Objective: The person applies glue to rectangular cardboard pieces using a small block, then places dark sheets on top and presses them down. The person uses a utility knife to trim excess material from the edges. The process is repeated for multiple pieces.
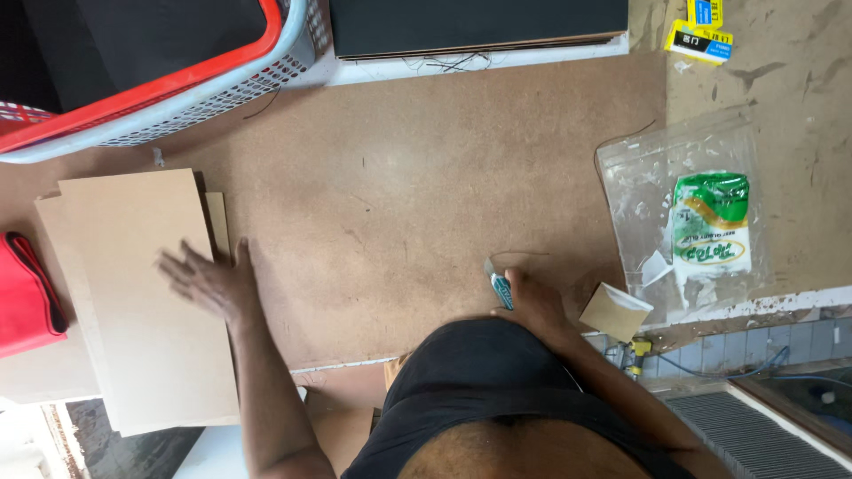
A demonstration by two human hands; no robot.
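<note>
I am pressing my left hand (209,279), fingers spread apart, flat on the top sheet of a stack of brown boards (146,302) lying at nine o'clock on the worktable (399,177). My right hand (531,304) is closing around a blue-handled utility knife (499,284), its blade pointing toward twelve o'clock. A clear plastic bag (683,213) with a green packet inside is lying at three o'clock, a red-rimmed basket (169,80) at eleven.
</note>
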